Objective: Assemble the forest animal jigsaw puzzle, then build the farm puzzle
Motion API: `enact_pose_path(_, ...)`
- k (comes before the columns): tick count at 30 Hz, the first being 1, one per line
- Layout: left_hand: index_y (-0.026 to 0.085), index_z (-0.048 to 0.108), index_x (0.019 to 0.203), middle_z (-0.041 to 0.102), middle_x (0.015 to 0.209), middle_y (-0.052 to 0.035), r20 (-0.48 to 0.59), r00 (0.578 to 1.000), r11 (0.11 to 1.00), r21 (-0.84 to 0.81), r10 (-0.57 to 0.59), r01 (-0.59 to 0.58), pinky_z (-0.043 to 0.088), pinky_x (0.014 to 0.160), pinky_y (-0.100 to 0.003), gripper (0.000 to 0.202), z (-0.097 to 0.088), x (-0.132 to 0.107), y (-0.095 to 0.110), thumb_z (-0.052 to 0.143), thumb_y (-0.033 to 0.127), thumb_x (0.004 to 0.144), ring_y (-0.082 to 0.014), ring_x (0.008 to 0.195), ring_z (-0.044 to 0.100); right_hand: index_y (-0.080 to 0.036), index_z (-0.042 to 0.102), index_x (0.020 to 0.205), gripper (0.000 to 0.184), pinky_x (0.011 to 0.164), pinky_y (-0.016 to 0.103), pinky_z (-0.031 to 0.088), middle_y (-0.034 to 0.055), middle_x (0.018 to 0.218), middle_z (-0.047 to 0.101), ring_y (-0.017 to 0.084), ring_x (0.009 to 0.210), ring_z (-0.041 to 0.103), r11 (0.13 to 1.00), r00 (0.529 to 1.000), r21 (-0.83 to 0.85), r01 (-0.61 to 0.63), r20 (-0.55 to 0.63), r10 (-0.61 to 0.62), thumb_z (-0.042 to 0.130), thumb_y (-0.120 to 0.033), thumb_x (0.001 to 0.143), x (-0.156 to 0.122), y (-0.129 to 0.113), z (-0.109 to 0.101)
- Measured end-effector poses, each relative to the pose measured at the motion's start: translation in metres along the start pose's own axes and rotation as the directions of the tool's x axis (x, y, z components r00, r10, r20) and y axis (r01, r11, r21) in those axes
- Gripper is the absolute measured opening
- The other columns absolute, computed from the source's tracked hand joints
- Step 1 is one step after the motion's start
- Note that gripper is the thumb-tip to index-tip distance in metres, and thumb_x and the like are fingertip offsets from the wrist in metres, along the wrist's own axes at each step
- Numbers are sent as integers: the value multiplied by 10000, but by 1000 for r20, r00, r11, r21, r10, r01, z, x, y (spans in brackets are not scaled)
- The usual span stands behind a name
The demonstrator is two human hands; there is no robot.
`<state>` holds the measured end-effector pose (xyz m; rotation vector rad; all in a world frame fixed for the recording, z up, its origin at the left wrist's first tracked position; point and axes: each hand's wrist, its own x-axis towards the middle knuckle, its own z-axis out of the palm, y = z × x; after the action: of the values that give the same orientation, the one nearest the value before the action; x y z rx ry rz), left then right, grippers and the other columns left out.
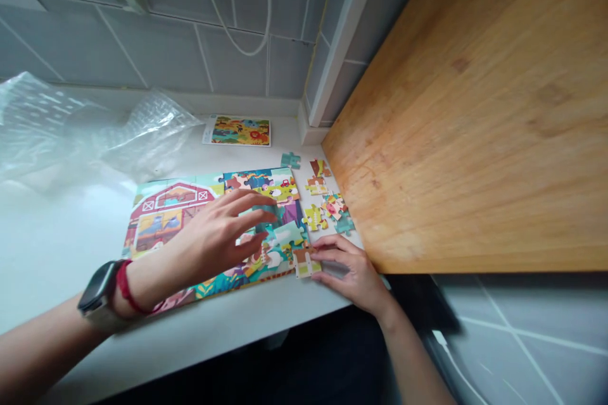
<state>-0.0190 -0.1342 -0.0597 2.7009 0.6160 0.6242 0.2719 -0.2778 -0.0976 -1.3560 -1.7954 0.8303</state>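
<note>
Fingers spread and gripping nothing, the left hand [216, 237] sits over a part-built farm jigsaw puzzle [166, 228]. The right hand's [349, 269] fingers touch a jigsaw piece [303, 264] at the puzzle's lower corner; whether they pinch it, I cannot tell. Loose pieces [327, 205] lie beside a wooden board [451, 139] on the white counter [190, 323]. A crumpled clear plastic bag [95, 133] lies behind the puzzle, near a picture card [240, 131].
</note>
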Motion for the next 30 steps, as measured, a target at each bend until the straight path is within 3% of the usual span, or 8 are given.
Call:
enact_pose_path(5,290,720,1243,683,1346,-96,73,996,985,166,-56,43,582,1010,-529,288,-9,-20,-11,549,312,1012,-343,1260,638,-277,813,1150,260,1032,355,585,72,1216,721,220,1160,696,999,1000,-39,27,5,-27,837,-279,891,1,0,2)
enact_pose_path(9,276,717,1290,622,1466,-121,50,995,981,181,-82,71,517,1110,-607,334,1,-28,-5,598,428,1017,-399,1425,524,-284,794,1196,301,1062,373,570,70,1251,727,223,1185,691,997,999,-52,50,0,-50,830,-269,898,1,3,2)
enact_pose_path(15,294,751,1221,660,1439,-79,127,992,995,101,9,-22,528,1110,-553,242,25,-6,18,617,326,1023,-351,1411,550,-293,793,1196,300,1049,392,568,63,1275,745,230,1181,686,986,994,-128,109,5,-109,824,-247,902,0,3,3)
enact_pose_path(20,251,745,1158,713,1347,-79,91,996,996,86,18,-26,535,1097,-532,190,44,3,15,616,276,1020,-338,1379,568,-284,796,1196,292,1042,390,574,67,1356,721,233,1211,673,979,993,-168,117,-8,-120,814,-238,908,0,1,5)
enact_pose_path(30,241,714,1165,736,1275,-67,22,1000,1000,13,4,-5,520,1076,-463,220,49,-7,11,564,195,1011,-287,1320,586,-300,783,1241,296,1050,447,567,69,1340,733,261,1216,675,967,996,-243,80,-22,-88,778,-281,946,3,-2,7)
